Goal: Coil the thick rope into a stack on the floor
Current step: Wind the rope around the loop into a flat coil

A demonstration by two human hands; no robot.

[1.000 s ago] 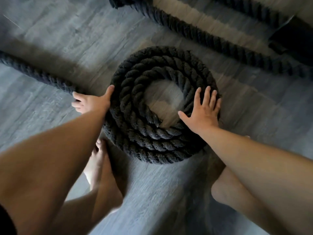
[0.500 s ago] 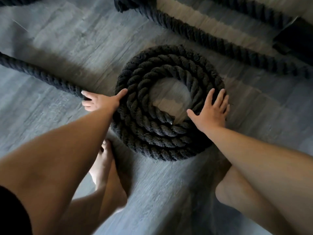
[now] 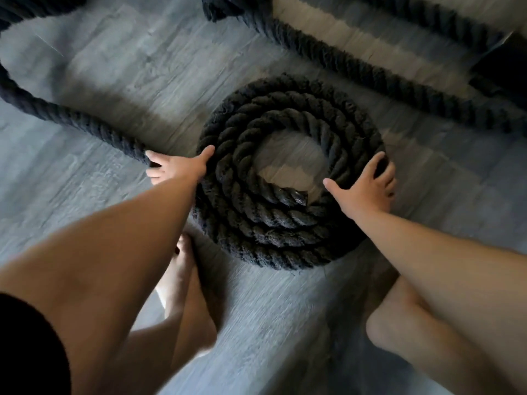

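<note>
A grey plank floor (image 3: 114,67) carries a thick black twisted rope (image 3: 256,218), wound flat into a round coil of several turns, its axis upright. The uncoiled length (image 3: 85,121) trails away leftward from the coil's left edge. It looks heavy, stiff and rough, so it is probably best shoved or gripped at the outer turn. The right hand (image 3: 368,192) lies spread across the right rim. The left hand (image 3: 178,168), fingers straight, presses where the loose rope joins the coil. The cut end (image 3: 299,196) points right inside the centre.

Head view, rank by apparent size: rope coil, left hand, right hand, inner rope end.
1. rope coil
2. right hand and left hand: near alike, less of the left shows, so unranked
3. inner rope end
</note>
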